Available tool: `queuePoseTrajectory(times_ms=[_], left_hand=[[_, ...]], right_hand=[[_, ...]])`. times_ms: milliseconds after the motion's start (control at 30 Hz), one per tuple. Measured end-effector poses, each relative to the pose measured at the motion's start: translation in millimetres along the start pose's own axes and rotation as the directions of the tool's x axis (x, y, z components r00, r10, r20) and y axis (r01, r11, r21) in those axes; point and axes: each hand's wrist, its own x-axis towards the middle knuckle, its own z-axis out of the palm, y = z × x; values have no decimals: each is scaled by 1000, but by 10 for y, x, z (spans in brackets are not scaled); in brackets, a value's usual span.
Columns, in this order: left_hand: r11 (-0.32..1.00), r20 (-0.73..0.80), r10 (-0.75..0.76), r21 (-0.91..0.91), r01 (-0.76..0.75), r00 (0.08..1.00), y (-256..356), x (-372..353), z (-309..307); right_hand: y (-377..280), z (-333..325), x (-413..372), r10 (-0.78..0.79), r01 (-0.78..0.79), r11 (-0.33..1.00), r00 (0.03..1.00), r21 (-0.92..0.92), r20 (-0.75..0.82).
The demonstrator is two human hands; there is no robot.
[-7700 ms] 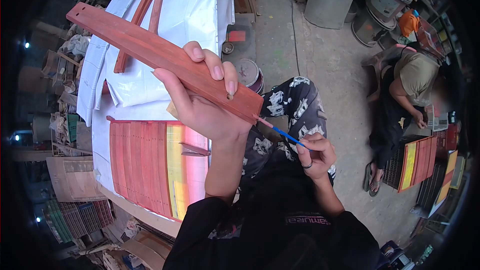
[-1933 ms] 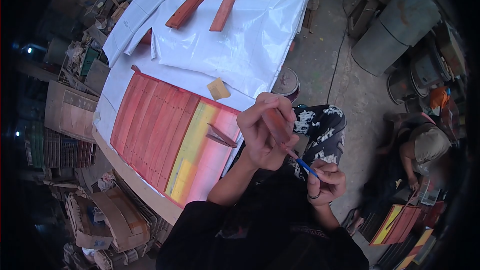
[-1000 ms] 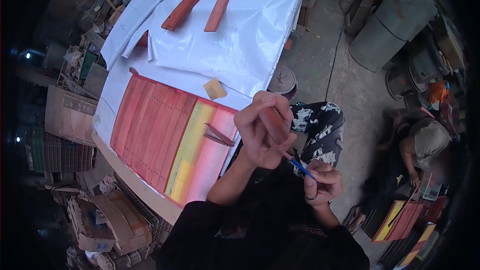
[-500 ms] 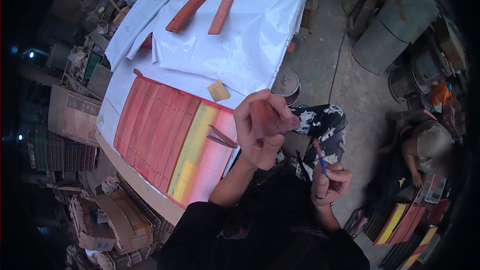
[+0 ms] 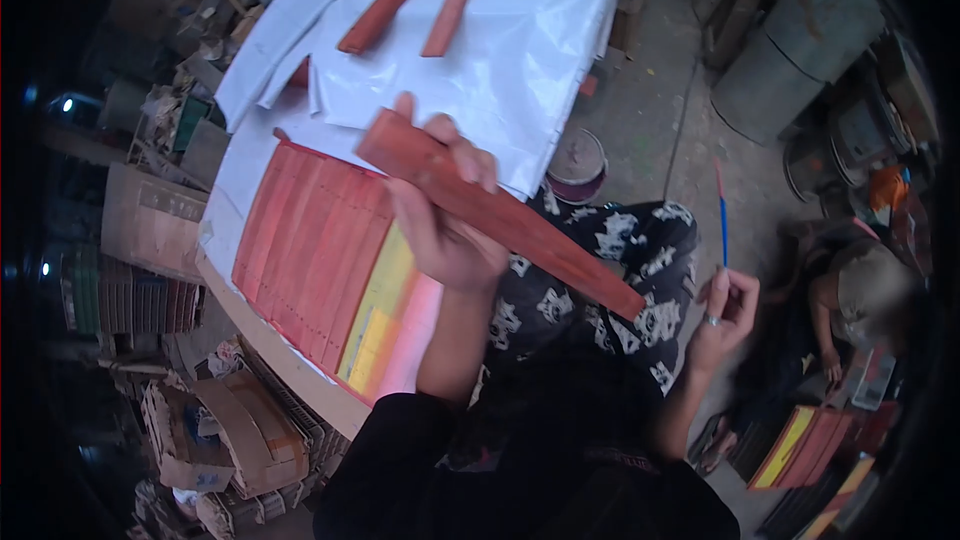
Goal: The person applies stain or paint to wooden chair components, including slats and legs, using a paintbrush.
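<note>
1. Since half a second ago, we've swung the long red-brown wooden slat (image 5: 520,225) from end-on to broadside. The thin blue-handled paintbrush (image 5: 722,225) is off at 3 o'clock, tip up.
2. Left hand (image 5: 445,230): fingers wrapped round the slat's upper part. The slat runs 10 to 4 o'clock, mid-frame.
3. Right hand (image 5: 728,305): fingers pinched on the brush handle.
4. Step, we judge: checking between touch-up strokes. Next calls for getting the tip back onto the slat.

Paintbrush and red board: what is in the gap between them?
In the head view, just the person's patterned trouser leg shows between the brush and the board; the two do not touch.
</note>
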Motion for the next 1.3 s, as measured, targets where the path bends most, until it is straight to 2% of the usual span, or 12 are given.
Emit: queuePoseTrajectory(times_ms=[100, 200, 233, 333, 433, 567, 733, 800, 1000, 1100, 1233, 1300], left_hand=[[1000, -139, 4, -23, -8, 990, 99, 124, -193], [991, -270, 8, -128, -44, 963, 223, 215, -479], [988, -285, 8, -146, -52, 959, 275, 229, -577], [981, -324, -6, -187, -58, 946, 342, 242, -817], [981, -314, -7, -184, -54, 949, 409, 240, -926], [961, -374, -37, -268, -70, 927, 461, 252, -977], [948, -371, -46, -309, -77, 927, 528, 209, -1141], [959, -357, -28, -275, -76, 934, 529, 170, -1195], [939, -467, -53, -325, -116, 883, 457, 111, -1185], [937, -515, -58, -323, -131, 855, 431, 77, -1259], [941, -639, -13, -269, -207, 769, 434, 168, -1355], [947, -632, 43, -221, -233, 774, 485, 220, -1564]], right_hand=[[108, -65, 22, 70, -68, 997, 996, 36, -49], [247, -21, -13, 73, -38, 979, 983, 201, -169], [342, -37, -66, 123, -92, 975, 982, 204, -145], [342, 150, -205, 332, -262, 834, 941, 485, -63], [254, 353, -298, 360, -271, 658, 933, 702, 23], [116, 615, -227, 234, -140, 634, 972, 761, -15], [-58, 805, -86, 211, -141, 538, 977, 831, 29], [-102, 873, -92, 210, -157, 495, 976, 855, 57], [-175, 1008, -185, 241, -235, 541, 963, 807, 119], [-174, 1014, -179, 198, -211, 545, 973, 812, 120], [-119, 1006, -178, 274, -188, 540, 961, 821, 40], [-32, 970, -174, 253, -170, 599, 967, 783, 16]])
